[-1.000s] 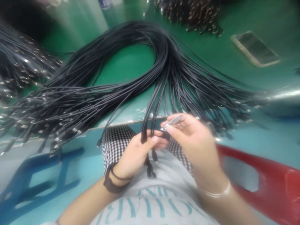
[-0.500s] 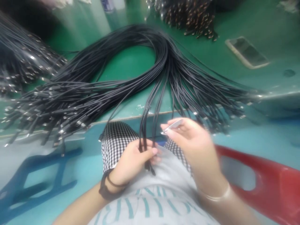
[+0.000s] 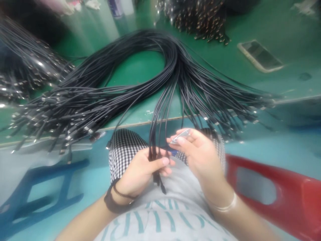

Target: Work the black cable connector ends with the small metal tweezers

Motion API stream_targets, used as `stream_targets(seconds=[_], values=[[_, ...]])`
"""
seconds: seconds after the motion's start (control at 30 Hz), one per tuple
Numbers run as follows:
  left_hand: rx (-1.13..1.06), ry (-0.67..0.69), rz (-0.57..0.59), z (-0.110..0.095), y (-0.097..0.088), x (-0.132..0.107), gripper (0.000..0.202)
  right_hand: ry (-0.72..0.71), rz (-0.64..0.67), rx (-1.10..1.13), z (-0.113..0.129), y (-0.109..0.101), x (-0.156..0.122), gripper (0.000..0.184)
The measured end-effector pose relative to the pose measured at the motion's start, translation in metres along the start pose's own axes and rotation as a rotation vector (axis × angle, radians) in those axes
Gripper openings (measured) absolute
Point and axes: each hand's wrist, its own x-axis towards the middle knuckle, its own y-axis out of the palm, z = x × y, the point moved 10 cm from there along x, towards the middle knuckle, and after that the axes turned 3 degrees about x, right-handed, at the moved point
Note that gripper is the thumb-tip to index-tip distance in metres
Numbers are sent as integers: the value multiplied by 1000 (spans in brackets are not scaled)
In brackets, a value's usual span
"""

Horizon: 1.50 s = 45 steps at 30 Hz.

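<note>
My left hand (image 3: 146, 165) is closed around several black cables (image 3: 153, 134), whose dark plug ends stick out below the fingers over my lap. These cables hang down from a large looped bundle of black cables (image 3: 140, 40) on the green table. Just to the right and slightly higher, my right hand (image 3: 198, 147) pinches a small, flat, shiny metal piece (image 3: 181, 136) between thumb and fingers. Its exact kind is too blurred to make out. The fingertips of my right hand are close to one of the held cables.
The green table (image 3: 136, 72) has its front edge just above my knees. A phone (image 3: 260, 55) lies at the right. More cable bundles lie at the far left (image 3: 32, 67) and at the back (image 3: 198, 20). A red stool (image 3: 301, 197) and a blue stool (image 3: 62, 194) flank me.
My right hand has moved slightly left and closer to my left hand, with the metal piece still in its pinch. My left hand keeps its hold on the cables.
</note>
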Motion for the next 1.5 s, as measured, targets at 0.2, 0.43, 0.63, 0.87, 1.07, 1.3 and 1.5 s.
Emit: stream_targets(seconds=[0.2,0.43,0.63,0.87,1.07,1.3,1.5], values=[[13,80,-32,-12,-2,1,20,23,-22,93,-3,4,-14,14],[32,91,-38,-15,-1,2,20,-27,-19,61,5,6,-14,13],[22,91,-32,-15,1,1,19,-30,-4,31,7,8,-14,13],[2,71,-18,-12,2,2,19,2,-63,35,3,2,-11,8],[46,136,-47,-18,1,1,22,8,-44,158,0,3,-15,11],[210,274,-181,-33,-4,-3,26,-73,-102,192,0,1,-27,14],[155,377,-315,-37,0,-8,24,-132,-152,117,-4,-3,-30,17]])
